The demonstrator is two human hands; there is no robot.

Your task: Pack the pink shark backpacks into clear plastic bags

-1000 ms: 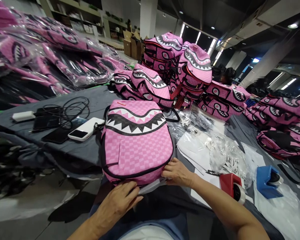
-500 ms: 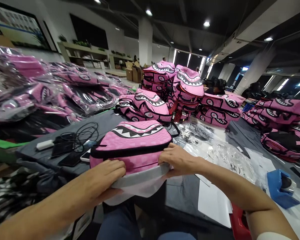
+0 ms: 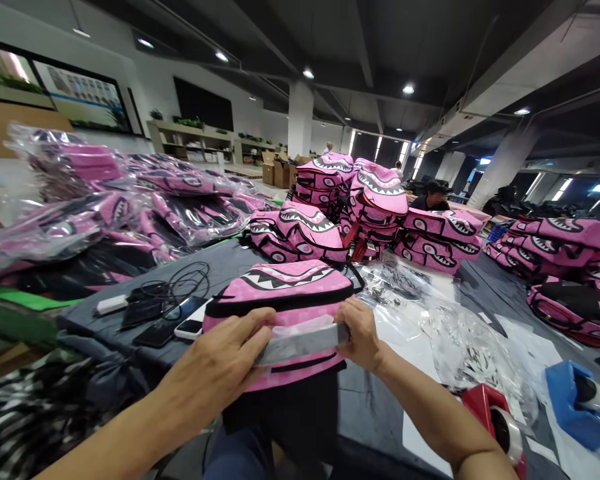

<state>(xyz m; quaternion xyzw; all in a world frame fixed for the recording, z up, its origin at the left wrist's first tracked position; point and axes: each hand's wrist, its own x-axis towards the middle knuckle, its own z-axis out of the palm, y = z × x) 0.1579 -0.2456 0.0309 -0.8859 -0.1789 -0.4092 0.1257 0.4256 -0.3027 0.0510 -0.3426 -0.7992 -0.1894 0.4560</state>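
A pink backpack [image 3: 290, 283] with a shark-teeth print and black trim lies at the table's near edge, its lower part hanging toward my lap. Across its near side runs a greyish translucent strip [image 3: 303, 343], perhaps folded plastic. The strip's left end is in my left hand [image 3: 235, 343], fingers bent over it against the bag. Gripping the other end, my right hand [image 3: 360, 332] is closed at the bag's right side. My thumbs and some fingertips are partly hidden.
Plastic-wrapped bags [image 3: 180, 207] pile up at left. Phones and a cable [image 3: 187, 287] lie left of the backpack. Pink bags [image 3: 375, 193] are stacked behind. Clear plastic [image 3: 475, 340], a red tape dispenser [image 3: 490, 413] and a blue one [image 3: 575, 400] are at right.
Both hands have risen against the bag's near side. The strip, earlier hanging loosely below the bag, is now narrower and stretched across its front. The view has tilted up slightly.
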